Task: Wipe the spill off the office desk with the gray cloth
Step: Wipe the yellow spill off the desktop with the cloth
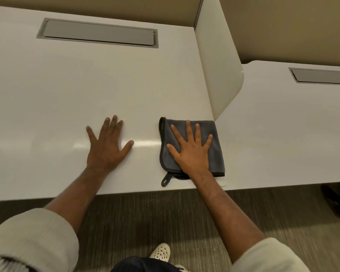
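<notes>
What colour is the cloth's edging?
Black trim on the folded gray cloth, seen from the head camera.

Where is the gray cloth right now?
In the head view, the gray cloth lies folded near the desk's front edge, under the flat right hand, just right of the left hand.

The gray cloth (214,146) is lying folded into a rough square near the front edge of the white office desk (67,91), its dark-trimmed edge curling up at the left and a small hanging loop poking out toward the desk's front edge. The desk is gleaming faintly just left of the cloth; no spill is clearly showing.
</notes>
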`<state>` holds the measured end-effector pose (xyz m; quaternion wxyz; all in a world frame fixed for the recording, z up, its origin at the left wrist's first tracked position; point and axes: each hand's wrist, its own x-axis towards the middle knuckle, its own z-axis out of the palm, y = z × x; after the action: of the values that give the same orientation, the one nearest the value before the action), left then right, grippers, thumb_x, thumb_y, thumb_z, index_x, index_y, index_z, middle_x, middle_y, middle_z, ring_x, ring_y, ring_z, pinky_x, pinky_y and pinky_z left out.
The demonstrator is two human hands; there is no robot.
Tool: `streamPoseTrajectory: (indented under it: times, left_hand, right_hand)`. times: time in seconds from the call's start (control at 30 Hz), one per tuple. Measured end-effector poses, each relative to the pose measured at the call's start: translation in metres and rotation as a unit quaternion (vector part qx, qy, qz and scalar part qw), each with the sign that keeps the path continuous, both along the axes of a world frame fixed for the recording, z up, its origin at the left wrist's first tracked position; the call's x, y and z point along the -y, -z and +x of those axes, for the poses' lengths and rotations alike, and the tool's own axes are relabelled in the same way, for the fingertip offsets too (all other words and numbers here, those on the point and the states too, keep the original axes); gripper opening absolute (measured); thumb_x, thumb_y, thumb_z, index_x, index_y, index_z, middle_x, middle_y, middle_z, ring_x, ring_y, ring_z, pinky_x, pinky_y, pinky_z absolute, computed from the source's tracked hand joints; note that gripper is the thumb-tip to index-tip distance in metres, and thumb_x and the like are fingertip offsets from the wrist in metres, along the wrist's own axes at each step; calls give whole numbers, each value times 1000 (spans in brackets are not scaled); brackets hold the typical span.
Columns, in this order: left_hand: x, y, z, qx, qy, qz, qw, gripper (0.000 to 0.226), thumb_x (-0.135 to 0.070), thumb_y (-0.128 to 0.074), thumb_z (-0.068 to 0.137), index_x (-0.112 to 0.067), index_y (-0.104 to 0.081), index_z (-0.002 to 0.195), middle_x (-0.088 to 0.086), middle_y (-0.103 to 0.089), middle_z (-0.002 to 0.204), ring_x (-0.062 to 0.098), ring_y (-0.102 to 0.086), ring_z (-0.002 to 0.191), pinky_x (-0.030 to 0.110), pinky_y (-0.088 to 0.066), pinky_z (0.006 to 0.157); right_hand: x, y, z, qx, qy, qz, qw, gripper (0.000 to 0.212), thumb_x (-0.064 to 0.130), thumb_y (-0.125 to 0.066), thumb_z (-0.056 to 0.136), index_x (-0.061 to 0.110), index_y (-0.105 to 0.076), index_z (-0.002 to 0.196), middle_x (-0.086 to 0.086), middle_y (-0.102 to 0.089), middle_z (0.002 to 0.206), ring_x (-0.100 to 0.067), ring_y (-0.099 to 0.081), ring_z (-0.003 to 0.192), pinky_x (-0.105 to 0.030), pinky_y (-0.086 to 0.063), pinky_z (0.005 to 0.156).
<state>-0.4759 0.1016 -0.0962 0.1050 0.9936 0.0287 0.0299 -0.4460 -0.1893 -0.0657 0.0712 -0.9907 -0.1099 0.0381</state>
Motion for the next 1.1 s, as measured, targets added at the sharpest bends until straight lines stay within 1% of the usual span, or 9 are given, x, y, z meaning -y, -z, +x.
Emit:
streamPoseTrajectory:
  times: [0.2,0.37,0.47,0.53,0.63,0.73,0.87,1.0,1.1]
  left_hand:
    - [1,-5,0,-4,0,0,1000,83,-70,-19,95,-22,-13,163,-3,-5,172,16,-1,158,67,4,121]
    - [0,-6,1,-2,3,-13,1000,83,-71,-20,94,-24,-13,163,-3,-5,172,15,-1,158,65,5,122]
    - [-1,-4,1,2,4,-18,1000,83,-71,-20,94,-24,-15,162,-4,-7,172,14,-2,158,65,5,121]
    - [0,-4,1,3,1,-21,1000,82,-70,-21,94,-24,-17,162,-4,-9,171,14,-3,158,64,5,121]
    - [-1,-3,1,4,-2,-15,1000,81,-69,-21,94,-24,-18,162,-5,-9,171,13,-4,158,63,5,121]
    - [-2,-2,1,3,-1,0,1000,81,-69,-18,95,-24,-16,162,-4,-8,172,14,-3,158,64,3,121]
    - [-3,0,1,9,-1,4,1000,80,-68,-21,96,-23,-18,162,-4,-9,171,14,-5,158,64,2,120]
    - [-2,2,0,20,0,12,1000,79,-67,-23,97,-22,-19,162,-3,-11,171,15,-8,158,65,1,121]
    - [-1,3,0,25,-1,14,1000,79,-66,-24,97,-20,-21,162,-2,-13,171,16,-9,158,66,-1,121]
  right_hand:
    - [-48,0,31,-1,22,-12,1000,71,73,-19,97,46,-3,160,-6,2,172,-37,4,157,-79,0,113]
    - [-54,-1,5,6,-22,0,1000,71,72,-18,97,44,-4,161,-6,1,172,-36,5,157,-77,2,113]
    - [-47,0,-26,-2,-57,19,998,71,71,-21,97,45,-4,160,-4,4,172,-33,8,158,-76,6,114]
    - [-36,1,-49,4,-78,20,997,71,71,-25,96,45,-6,160,-3,5,172,-31,8,158,-75,5,115]
    - [-10,5,-78,18,-110,19,994,73,71,-30,96,46,-6,160,1,5,172,-29,7,158,-74,1,116]
    - [20,6,-88,20,-126,7,992,72,70,-32,96,48,-5,159,4,4,172,-26,4,159,-75,-5,116]
    - [32,2,-71,7,-110,-4,994,66,68,-27,99,50,-6,159,5,2,172,-25,4,159,-74,-3,117]
    - [24,0,-35,-4,-72,-16,997,65,69,-21,99,50,-1,159,4,5,172,-26,6,159,-74,3,117]
    - [13,-3,-2,-6,-42,-25,999,66,69,-18,98,50,2,158,3,4,172,-26,5,159,-75,2,116]
